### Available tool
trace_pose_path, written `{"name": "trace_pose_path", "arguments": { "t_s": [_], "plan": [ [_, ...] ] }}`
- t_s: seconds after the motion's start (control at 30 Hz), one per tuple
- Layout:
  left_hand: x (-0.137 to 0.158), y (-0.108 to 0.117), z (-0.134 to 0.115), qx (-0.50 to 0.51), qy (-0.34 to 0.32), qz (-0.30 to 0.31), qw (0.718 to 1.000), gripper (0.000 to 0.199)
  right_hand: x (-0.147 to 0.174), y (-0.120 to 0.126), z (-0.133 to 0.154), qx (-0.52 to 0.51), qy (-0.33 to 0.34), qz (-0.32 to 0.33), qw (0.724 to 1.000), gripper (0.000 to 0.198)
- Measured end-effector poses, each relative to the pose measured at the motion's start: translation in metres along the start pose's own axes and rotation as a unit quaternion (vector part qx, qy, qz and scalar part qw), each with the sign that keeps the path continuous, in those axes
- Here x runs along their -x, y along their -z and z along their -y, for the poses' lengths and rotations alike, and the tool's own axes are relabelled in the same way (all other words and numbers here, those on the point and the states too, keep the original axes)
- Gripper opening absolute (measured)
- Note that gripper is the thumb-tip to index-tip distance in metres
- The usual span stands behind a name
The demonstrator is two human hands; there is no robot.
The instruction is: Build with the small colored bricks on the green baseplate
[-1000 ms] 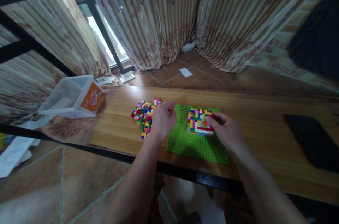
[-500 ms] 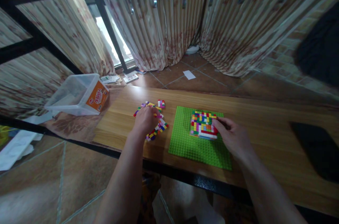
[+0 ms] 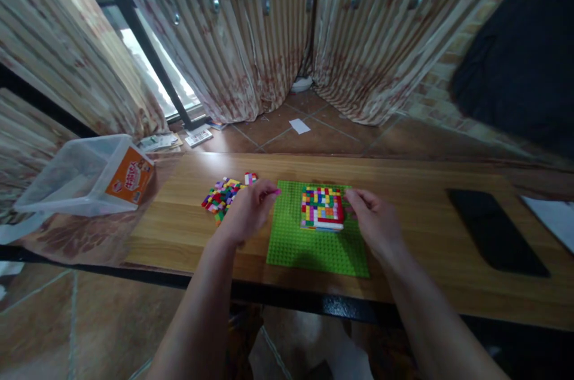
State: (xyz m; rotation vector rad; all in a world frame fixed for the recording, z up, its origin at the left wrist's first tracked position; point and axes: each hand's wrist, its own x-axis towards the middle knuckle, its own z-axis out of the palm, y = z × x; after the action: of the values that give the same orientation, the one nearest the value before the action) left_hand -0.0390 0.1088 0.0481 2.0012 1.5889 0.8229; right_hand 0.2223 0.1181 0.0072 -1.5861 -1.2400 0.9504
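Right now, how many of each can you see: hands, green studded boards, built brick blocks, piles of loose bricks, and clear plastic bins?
Hands: 2, left hand and right hand
Green studded board: 1
Built brick block: 1
Pile of loose bricks: 1
Clear plastic bin: 1
Total: 6

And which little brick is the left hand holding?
The pink brick pinched in the left hand's fingertips. It's held up in the air; the others I can see lie on the table or sit in the built block.
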Motion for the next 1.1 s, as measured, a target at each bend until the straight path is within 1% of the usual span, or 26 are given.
{"name": "trace_pose_path", "arguments": {
  "t_s": [0.1, 0.17, 0.3, 0.47, 0.63, 0.8, 0.97, 1.1],
  "plan": [
    [0.002, -0.017, -0.018, 0.042, -0.066, 0.04, 0.996, 0.015, 0.002, -0.001, 0.004, -0.014, -0.002, -0.004, 1.0, 0.046],
    [0.003, -0.025, -0.029, 0.055, -0.088, 0.049, 0.993, 0.017, 0.003, -0.001, 0.006, -0.016, -0.001, -0.004, 1.0, 0.046],
    [0.003, -0.038, -0.04, 0.035, -0.125, 0.037, 0.991, 0.021, 0.003, -0.002, 0.005, -0.02, 0.014, 0.0, 1.0, 0.042],
    [-0.002, -0.05, -0.04, -0.014, -0.16, 0.013, 0.987, 0.02, 0.002, -0.003, 0.0, -0.013, 0.037, 0.007, 0.999, 0.04],
    [-0.006, -0.057, -0.041, -0.049, -0.153, -0.004, 0.987, 0.017, 0.002, -0.003, 0.001, -0.009, 0.045, 0.016, 0.999, 0.037],
    [-0.009, -0.061, -0.046, -0.088, -0.114, -0.025, 0.989, 0.014, 0.006, -0.005, 0.004, -0.01, 0.044, 0.023, 0.999, 0.034],
    [-0.01, -0.065, -0.052, -0.105, -0.069, -0.053, 0.991, 0.013, 0.009, -0.009, 0.007, -0.001, 0.037, 0.027, 0.999, 0.04],
    [-0.01, -0.068, -0.054, -0.098, -0.055, -0.065, 0.991, 0.011, 0.011, -0.012, 0.011, 0.03, 0.036, 0.019, 0.999, 0.045]
  ]
}}
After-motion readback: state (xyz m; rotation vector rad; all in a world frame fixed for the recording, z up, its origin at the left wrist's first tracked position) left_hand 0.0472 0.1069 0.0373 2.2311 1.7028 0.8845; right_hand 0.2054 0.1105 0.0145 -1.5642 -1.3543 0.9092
